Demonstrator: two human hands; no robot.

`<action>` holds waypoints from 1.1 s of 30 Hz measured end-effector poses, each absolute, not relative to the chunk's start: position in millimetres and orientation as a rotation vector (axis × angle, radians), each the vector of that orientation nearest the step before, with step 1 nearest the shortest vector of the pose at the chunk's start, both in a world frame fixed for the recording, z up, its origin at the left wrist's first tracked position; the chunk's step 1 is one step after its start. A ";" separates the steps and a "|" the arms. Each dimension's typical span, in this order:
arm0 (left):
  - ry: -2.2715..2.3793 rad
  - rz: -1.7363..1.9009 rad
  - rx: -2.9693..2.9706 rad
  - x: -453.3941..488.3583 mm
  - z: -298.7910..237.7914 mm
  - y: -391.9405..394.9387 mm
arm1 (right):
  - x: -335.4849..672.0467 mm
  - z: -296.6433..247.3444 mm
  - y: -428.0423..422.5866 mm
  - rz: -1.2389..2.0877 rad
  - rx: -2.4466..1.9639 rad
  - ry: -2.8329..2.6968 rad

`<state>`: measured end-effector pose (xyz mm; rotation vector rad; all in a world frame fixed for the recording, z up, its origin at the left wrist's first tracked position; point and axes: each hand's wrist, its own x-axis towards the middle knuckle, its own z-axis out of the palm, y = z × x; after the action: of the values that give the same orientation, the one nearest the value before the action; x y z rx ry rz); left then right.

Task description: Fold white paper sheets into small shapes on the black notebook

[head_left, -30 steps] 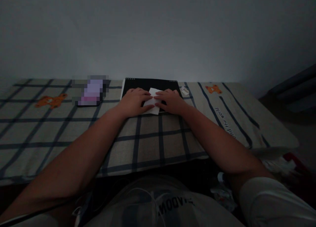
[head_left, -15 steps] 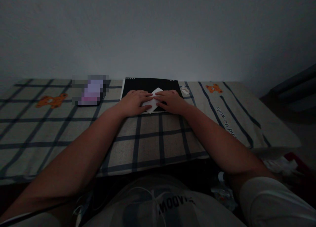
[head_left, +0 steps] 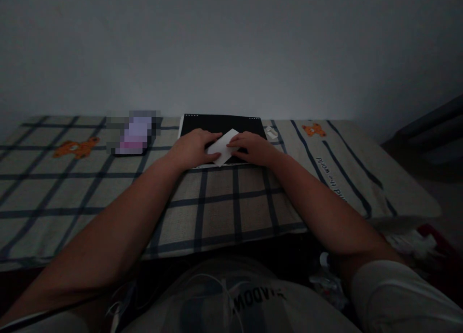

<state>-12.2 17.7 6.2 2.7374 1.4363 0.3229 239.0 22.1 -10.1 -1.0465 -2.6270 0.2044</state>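
A small piece of white paper lies slantwise on a black rectangular board or pad with white marks along its far edge. At the paper's left edge is my left hand, its thumb and fingers spread apart and the tips touching the sheet. From the other side my right hand rests its fingertips on the paper's right edge, fingers stretched out. Both hands lie low over the black surface and hide parts of it.
A checked cloth with printed bears covers the table, which stands against a grey wall. To the left lies a phone, its screen blurred. A small crumpled white scrap sits right of the black board.
My left hand has drawn back to the left and its fingers have spread, so more of the white paper shows. The right hand has shifted only slightly.
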 end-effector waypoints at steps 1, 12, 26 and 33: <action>1.478 0.315 2.724 -11.4 6.7 16.8 | 238.8 -9.6 22.3 0.212 -1.036 -2.628; 1.427 0.308 2.795 -9.4 10.6 10.6 | 237.7 -8.0 19.9 0.211 -1.035 -2.609; 1.377 0.302 2.886 -13.1 2.0 20.4 | 239.5 -14.2 22.9 0.199 -0.979 -2.608; 1.462 0.265 2.845 -10.7 4.2 17.7 | 242.3 -22.6 28.9 0.170 -0.933 -2.576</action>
<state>-10.7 17.7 4.2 2.8446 1.4617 0.2649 242.3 28.9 -22.6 -0.9326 -2.5765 0.1703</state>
